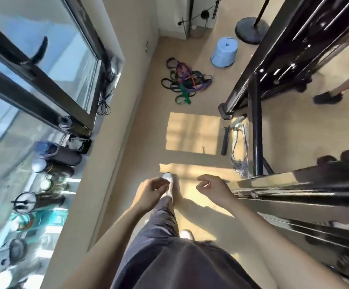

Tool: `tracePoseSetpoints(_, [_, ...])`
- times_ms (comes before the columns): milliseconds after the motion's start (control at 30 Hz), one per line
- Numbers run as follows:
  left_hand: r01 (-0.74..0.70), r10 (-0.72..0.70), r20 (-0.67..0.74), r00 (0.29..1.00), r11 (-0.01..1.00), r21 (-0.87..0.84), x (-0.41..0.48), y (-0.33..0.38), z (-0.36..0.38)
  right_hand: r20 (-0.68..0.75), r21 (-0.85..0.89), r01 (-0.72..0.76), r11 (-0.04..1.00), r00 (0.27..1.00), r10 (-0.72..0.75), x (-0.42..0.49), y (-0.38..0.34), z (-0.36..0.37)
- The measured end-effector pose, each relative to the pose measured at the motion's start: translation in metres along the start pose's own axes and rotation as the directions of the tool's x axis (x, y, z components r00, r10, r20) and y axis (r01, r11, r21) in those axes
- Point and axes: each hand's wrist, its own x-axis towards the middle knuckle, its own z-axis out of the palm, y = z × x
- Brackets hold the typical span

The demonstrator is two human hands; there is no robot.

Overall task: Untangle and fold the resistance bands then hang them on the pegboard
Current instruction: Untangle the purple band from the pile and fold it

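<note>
a person walked with both hands loosely curled and empty, left hand point(151, 189) and right hand point(213, 187), toward a tangled pile of resistance bands point(185, 79) on the floor point(190, 132) at twelve o'clock, well ahead, nothing yet untangled, folded or hung.

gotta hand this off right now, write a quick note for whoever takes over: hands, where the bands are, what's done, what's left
Left hand: empty, fingers loosely curled.
Right hand: empty, open.
Resistance bands: one tangled heap on the floor ahead, near the light blue bucket and beside the black rack.
Done: nothing yet; bands untouched.
Left: reach the heap, untangle, fold each band, hang them. No pegboard is in view.
</note>
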Motion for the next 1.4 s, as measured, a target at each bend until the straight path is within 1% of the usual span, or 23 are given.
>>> tracePoseSetpoints(100, [0.027,-0.028,0.025,0.999,0.999,0.023,0.062,0.018,-0.022,-0.001,-0.031,-0.051,0.998,0.999,0.051,0.057,-0.027,-0.023])
tracePoseSetpoints(200, [0.014,-0.014,0.045,0.999,1.0,0.016,0.126,0.041,-0.048,0.007,-0.045,-0.104,0.994,0.994,0.105,0.105,-0.056,-0.047])
tracePoseSetpoints(267, [0.011,-0.014,0.068,0.998,0.998,0.055,0.171,0.061,-0.068,0.021,-0.057,-0.114,0.992,0.993,0.115,0.135,-0.078,-0.066])
tracePoseSetpoints(333, [-0.004,-0.006,0.094,0.996,0.994,0.105,0.216,0.083,-0.086,0.009,-0.066,-0.113,0.991,0.993,0.114,0.165,-0.1,-0.09])
tracePoseSetpoints(400, [-0.017,0.005,0.1,0.995,0.993,0.119,0.259,0.112,-0.1,-0.019,-0.072,-0.12,0.99,0.993,0.119,0.198,-0.116,-0.117])
tracePoseSetpoints(467, [-0.007,-0.006,0.1,0.995,0.992,0.127,0.302,0.139,-0.11,-0.052,-0.036,-0.131,0.991,0.99,0.129,0.234,-0.129,-0.144])
tracePoseSetpoints(533, [-0.031,0.014,0.098,0.995,0.985,0.173,0.348,0.164,-0.116,-0.08,0.013,-0.134,0.991,0.988,0.135,0.274,-0.141,-0.172])
tracePoseSetpoints(633, [-0.026,0.008,0.099,0.995,0.981,0.191,0.414,0.202,-0.123,-0.08,0.048,-0.092,0.995,0.992,0.096,0.337,-0.158,-0.221])
tracePoseSetpoints(733, [0.021,-0.033,0.077,0.996,0.988,0.153,0.472,0.241,-0.125,-0.09,0.008,-0.049,0.999,0.995,0.049,0.4,-0.175,-0.276])
tracePoseSetpoints(900, [0.105,-0.109,0.032,0.994,0.991,0.085,0.553,0.299,-0.126,-0.087,-0.085,-0.023,0.996,0.996,0.016,0.492,-0.204,-0.36])
tracePoseSetpoints(1033, [0.166,-0.166,-0.027,0.986,0.986,-0.02,0.612,0.333,-0.135,-0.098,-0.082,-0.024,0.996,0.995,0.016,0.551,-0.23,-0.419])
tracePoseSetpoints(1167, [0.117,-0.118,-0.042,0.992,0.992,-0.042,0.683,0.361,-0.144,-0.132,-0.106,-0.053,0.993,0.99,0.039,0.618,-0.252,-0.469])
tracePoseSetpoints(1267, [0.102,-0.108,-0.041,0.993,0.987,-0.122,0.741,0.382,-0.149,-0.142,-0.132,-0.093,0.987,0.987,0.074,0.66,-0.274,-0.503])
tracePoseSetpoints(1400, [0.095,-0.096,0.003,0.995,0.974,-0.205,0.819,0.417,-0.161,-0.168,-0.156,-0.116,0.981,0.982,0.09,0.71,-0.31,-0.549])
